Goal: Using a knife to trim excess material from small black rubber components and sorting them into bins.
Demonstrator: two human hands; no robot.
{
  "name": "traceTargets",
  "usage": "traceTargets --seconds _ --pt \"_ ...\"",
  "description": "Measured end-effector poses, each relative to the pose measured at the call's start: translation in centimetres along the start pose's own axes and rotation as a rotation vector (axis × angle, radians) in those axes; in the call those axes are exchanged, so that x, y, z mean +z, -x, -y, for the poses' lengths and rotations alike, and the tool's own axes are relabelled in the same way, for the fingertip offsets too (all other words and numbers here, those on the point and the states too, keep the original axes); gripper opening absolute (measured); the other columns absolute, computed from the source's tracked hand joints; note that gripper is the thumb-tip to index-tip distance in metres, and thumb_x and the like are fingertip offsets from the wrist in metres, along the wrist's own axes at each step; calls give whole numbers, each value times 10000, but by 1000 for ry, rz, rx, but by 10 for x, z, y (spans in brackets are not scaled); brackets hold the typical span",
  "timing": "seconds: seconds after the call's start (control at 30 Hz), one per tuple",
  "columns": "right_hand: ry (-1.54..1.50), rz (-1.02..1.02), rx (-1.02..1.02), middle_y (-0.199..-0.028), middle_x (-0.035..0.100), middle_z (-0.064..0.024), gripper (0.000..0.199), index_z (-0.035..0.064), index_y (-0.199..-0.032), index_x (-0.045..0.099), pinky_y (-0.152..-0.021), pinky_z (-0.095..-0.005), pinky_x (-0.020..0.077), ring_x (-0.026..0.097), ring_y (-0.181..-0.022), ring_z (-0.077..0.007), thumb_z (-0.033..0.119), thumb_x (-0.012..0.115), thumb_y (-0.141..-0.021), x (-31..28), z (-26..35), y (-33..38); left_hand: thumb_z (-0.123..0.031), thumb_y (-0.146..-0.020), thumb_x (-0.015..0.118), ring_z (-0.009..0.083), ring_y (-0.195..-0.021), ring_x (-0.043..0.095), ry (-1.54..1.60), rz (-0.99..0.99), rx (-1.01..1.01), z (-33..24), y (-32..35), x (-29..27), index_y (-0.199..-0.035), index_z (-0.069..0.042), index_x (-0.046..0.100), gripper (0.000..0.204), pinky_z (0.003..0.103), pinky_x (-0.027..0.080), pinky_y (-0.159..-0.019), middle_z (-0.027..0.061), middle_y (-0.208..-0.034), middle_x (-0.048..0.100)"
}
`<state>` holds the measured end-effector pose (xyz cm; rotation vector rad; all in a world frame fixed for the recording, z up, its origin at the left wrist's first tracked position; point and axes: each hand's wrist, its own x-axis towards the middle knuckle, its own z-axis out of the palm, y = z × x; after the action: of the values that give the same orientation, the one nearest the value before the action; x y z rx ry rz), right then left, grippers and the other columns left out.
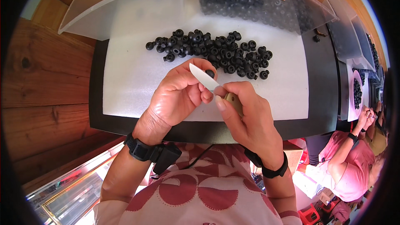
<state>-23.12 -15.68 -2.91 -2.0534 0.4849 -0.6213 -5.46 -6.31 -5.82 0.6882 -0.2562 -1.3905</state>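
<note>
Between the fingertips of my left hand [181, 89] is one small black round part [210, 73], ball-like with a hole or neck as on its neighbours. My right hand [250, 114] grips a small knife [205, 77] by its olive-green handle [234, 102]. The knife's pale blade points up and left, lying across the front of the black part; whether it touches is hard to tell. Just beyond my hands, a loose heap of black round parts [225, 52] spreads over a white foam sheet [129, 87].
Beyond the heap stand two translucent plastic bins [125, 14], the right one [266, 12] full of black parts. The sheet lies on a dark table [321, 83]. At right, another person [350, 162] works beside a pink tray [354, 110]. A wooden wall [46, 75] rises at left.
</note>
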Motion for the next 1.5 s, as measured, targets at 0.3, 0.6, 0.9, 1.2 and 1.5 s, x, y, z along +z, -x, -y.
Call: traceTargets --seconds 0.3,0.6,0.9,1.2,1.5 --pt "22 11 12 -817 663 -135 220 31 -1079 549 -562 -405 508 669 -658 -349 110 702 -942 4 -5 -2 -250 -918 653 161 -789 617 9 23 -10 1 -1 -5 -1164 0 579 359 287 503 -726 117 -1039 636" --pt "46 22 15 -810 658 -130 223 33 -1077 550 -561 -408 508 666 -654 -346 101 705 -932 4 -3 -2 -245 -920 660 171 -802 630 10 30 11 3 -1 -8 -1178 13 578 375 287 514 -736 126 -1042 632" --pt "68 19 9 -795 650 -126 225 31 -1071 550 -545 -410 499 656 -635 -345 97 708 -926 4 -4 -3 -216 -920 666 200 -850 671 6 20 40 4 0 -7 -1176 37 574 372 280 541 -765 137 -1030 626" --pt "50 -48 -34 -834 666 -140 203 36 -1070 552 -563 -401 510 665 -662 -356 77 696 -933 8 -5 -6 -136 -928 657 189 -862 676 -26 20 31 6 2 -10 -1176 42 577 315 284 548 -765 158 -1074 663" --pt "-49 -92 73 -734 596 -106 184 24 -1087 550 -570 -315 467 586 -599 -224 116 674 -985 -4 -3 -5 -122 -947 638 179 -742 582 53 48 16 2 1 -7 -1111 -3 559 217 294 472 -728 113 -1005 638"
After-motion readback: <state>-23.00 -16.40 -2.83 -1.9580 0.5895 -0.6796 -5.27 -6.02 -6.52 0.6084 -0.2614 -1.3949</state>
